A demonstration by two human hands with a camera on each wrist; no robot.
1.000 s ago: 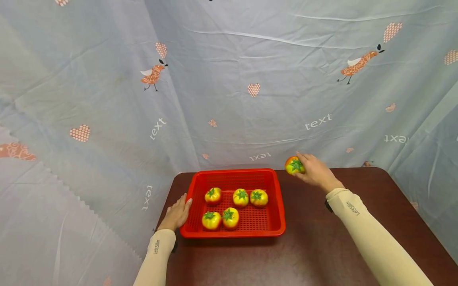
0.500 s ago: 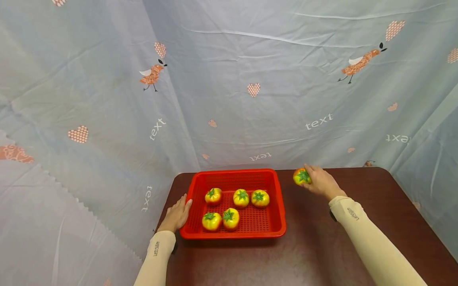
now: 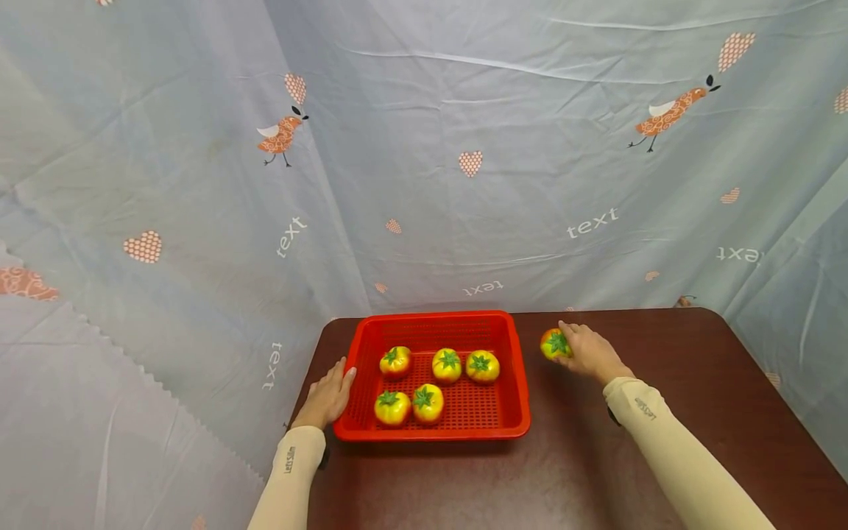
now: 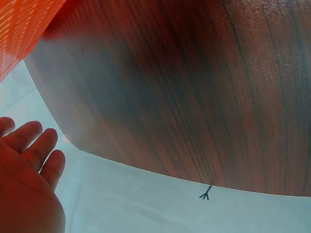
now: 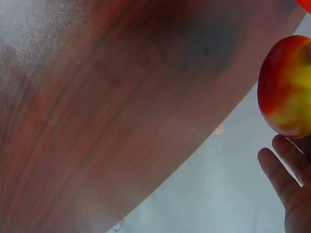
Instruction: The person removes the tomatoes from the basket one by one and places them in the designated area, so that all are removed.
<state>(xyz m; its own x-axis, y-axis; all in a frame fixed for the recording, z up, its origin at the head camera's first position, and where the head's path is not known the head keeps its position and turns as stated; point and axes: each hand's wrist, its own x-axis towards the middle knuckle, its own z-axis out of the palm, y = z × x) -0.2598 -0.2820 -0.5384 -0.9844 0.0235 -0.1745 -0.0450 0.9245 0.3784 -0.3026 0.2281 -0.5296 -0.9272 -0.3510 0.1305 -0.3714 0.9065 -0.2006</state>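
Note:
My right hand [image 3: 592,354] holds a yellow-and-red tomato [image 3: 555,344] by its side, between thumb and fingers, just right of the red plastic basket [image 3: 430,435]. Its green leafy top faces up. In the right wrist view the tomato [image 5: 284,92] looks smooth and glossy, with fingertips beneath it. Straight fingers of my left hand [image 3: 326,397] rest along the basket's left rim. Several similar tomatoes lie inside: two at the front left, one [image 3: 395,363] at the back left, and a pair [image 3: 482,366] toward the back right.
Beneath everything is a dark brown wooden table [image 3: 662,353] with rounded corners. A grey-blue curtain [image 3: 424,184] with birds and hearts hangs behind the table and along both sides. Bare table surface extends in front of the basket and to its right.
My right hand has lowered the tomato toward the table, first drifting right, then slightly left. The left hand and the tomatoes in the basket have stayed put.

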